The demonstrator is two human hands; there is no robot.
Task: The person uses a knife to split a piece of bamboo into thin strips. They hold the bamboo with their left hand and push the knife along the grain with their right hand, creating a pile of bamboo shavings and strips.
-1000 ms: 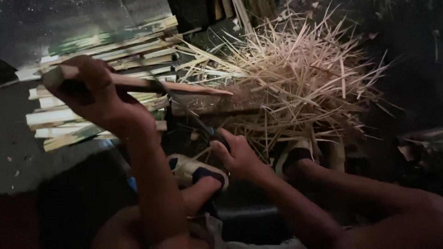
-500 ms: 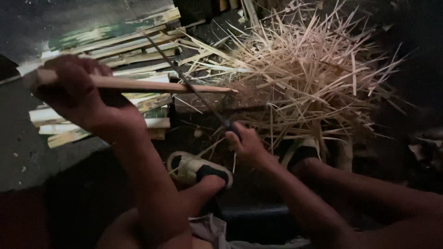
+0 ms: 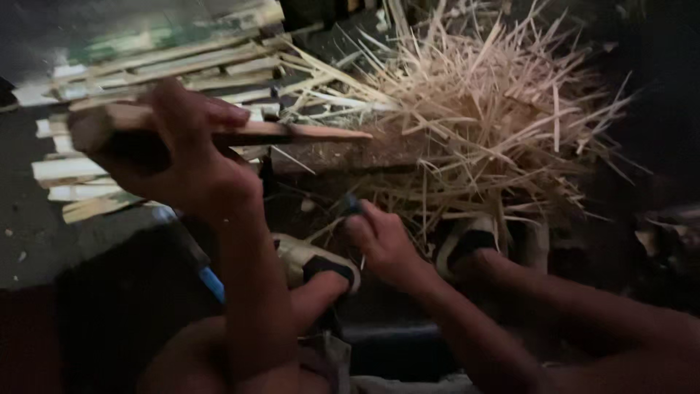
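My left hand (image 3: 171, 157) is closed around a pale bamboo stick (image 3: 299, 133) that points to the right, its tip tapered. My right hand (image 3: 379, 244) sits lower, near the middle, closed on the dark handle of a knife (image 3: 351, 205); the blade is hidden or blurred. A rough wooden block (image 3: 350, 155) lies just beyond the stick's tip. My feet in sandals (image 3: 313, 264) rest below the hands.
A large heap of thin bamboo splinters (image 3: 496, 117) fills the upper right. Flat split bamboo slats (image 3: 146, 73) are stacked at the upper left on dark ground. A second sandal (image 3: 467, 244) lies right of my right hand.
The right hand with the knife has dropped down and back from the stick; the blade seen earlier near the stick is out of sight. The left hand keeps the stick, raised slightly.
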